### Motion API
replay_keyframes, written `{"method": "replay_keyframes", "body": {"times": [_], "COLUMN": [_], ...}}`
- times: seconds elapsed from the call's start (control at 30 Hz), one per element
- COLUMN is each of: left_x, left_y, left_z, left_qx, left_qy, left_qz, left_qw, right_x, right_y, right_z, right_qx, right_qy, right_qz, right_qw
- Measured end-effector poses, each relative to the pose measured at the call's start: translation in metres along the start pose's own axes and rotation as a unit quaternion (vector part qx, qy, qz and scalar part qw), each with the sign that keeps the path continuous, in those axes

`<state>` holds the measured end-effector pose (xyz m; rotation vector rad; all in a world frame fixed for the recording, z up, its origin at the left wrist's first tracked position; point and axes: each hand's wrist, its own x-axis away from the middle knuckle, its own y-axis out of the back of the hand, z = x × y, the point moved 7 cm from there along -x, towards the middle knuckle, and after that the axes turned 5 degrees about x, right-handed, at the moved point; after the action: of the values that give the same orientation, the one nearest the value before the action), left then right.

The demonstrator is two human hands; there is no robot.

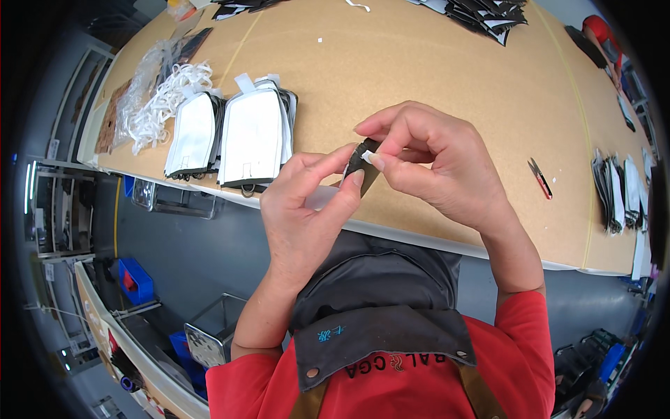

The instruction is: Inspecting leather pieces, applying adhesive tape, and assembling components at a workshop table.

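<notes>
Just above the table's near edge, both hands are raised around a dark fabric piece with a pale side. My left hand grips it between thumb and fingers from the left. My right hand is closed at the piece's right side, thumb and forefinger pinching a small white strip against the dark edge. Whether the strip is attached to the fabric cannot be made out. Fingers cover much of the piece. Left of my hands, two stacks of white panels with dark edging, a larger one and a smaller one, lie side by side.
A heap of white cord or strap lies by a clear plastic bag at the left. Red-handled snips rest at the right, before more dark-and-white pieces. Another pile is at the far edge. A person in red stands far right.
</notes>
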<state>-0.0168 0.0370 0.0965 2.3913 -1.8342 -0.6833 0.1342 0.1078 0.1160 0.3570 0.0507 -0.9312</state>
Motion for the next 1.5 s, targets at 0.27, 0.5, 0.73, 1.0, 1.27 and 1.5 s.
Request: {"method": "replay_keyframes", "body": {"times": [0.27,0.5,0.73,1.0,1.27,1.5], "left_x": [-0.002,-0.003,-0.005,-0.017,-0.034,-0.021], "left_y": [-0.001,0.001,0.003,0.010,0.052,0.068], "left_z": [-0.001,0.000,0.002,0.013,0.070,0.112], "left_qx": [0.013,0.018,0.015,0.025,0.220,0.304], "left_qy": [0.021,0.027,0.005,0.022,0.150,0.231], "left_qz": [0.008,0.007,-0.017,-0.020,-0.117,-0.105], "left_qw": [1.000,0.999,1.000,0.999,0.957,0.918], "right_x": [0.001,-0.001,-0.001,-0.003,0.021,0.067], "right_y": [-0.001,-0.003,-0.004,0.004,0.061,0.095], "right_z": [0.001,-0.001,-0.001,-0.007,-0.075,-0.169], "right_qx": [0.064,0.094,0.084,0.031,0.009,0.317], "right_qy": [0.072,0.087,0.088,0.080,-0.064,-0.129], "right_qz": [-0.036,-0.041,-0.044,-0.065,-0.200,-0.224], "right_qw": [0.995,0.991,0.992,0.994,0.978,0.912]}}
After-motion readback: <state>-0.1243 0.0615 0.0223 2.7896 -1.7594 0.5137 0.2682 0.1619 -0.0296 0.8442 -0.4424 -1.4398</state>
